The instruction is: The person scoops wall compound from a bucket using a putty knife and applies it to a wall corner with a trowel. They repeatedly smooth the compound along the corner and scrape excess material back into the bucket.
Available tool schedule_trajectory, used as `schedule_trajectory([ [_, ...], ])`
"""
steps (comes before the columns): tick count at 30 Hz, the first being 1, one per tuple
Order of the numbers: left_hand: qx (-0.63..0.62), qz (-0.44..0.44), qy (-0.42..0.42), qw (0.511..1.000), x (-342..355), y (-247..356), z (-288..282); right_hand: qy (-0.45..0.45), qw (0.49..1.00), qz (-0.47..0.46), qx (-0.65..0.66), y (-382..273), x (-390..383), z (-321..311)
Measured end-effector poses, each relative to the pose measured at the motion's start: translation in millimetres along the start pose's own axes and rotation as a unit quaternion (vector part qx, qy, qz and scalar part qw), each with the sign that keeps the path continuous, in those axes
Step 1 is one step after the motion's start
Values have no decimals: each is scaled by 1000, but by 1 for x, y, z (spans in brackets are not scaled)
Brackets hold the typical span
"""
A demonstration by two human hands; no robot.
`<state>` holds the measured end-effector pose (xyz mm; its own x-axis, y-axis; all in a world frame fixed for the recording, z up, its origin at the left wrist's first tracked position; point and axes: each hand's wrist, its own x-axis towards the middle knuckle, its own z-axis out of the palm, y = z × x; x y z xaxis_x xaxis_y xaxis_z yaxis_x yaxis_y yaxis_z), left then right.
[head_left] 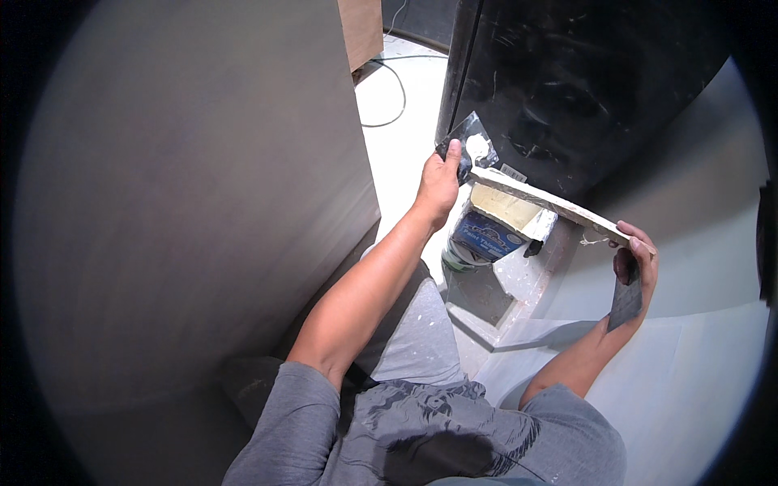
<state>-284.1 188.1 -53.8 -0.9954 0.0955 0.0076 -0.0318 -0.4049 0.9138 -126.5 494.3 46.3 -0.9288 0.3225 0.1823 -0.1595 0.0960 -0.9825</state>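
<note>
My left hand (438,188) is closed round a broad scraper (468,146), thumb on top, with a dab of white putty (478,147) on the blade. Close beside that blade is the far end of a long, narrow, white-faced strip (551,198). My right hand (646,257) grips the strip's near right end, fingers curled over it. A second scraper, with a grey blade (625,304), hangs down from the same hand. Under the strip stands a cut-open blue can (485,236), cream-coloured inside. A white bucket (458,261) shows just below it.
A large grey panel (203,178) rises along my left. A scuffed black panel (583,89) stands ahead, and a pale curved surface (689,356) lies to the right. A dark cable (403,101) loops on the white floor (389,162), near a brown board (361,32).
</note>
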Motion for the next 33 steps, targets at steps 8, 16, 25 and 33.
schedule_trajectory([
  [8, -64, -188, 81, 977, -12, -13, -29, 57, 998, 7, 30, -2, 1, -6],
  [16, -272, -241, 48, 930, -63, 2, -51, 89, 991, 27, -95, 15, 22, 9],
  [25, -298, -162, 33, 940, -115, 62, -90, 75, 983, 0, -167, 17, 30, 59],
  [33, -228, -87, 176, 954, -219, 117, -165, -358, 795, 333, 360, 63, 1, 180],
])
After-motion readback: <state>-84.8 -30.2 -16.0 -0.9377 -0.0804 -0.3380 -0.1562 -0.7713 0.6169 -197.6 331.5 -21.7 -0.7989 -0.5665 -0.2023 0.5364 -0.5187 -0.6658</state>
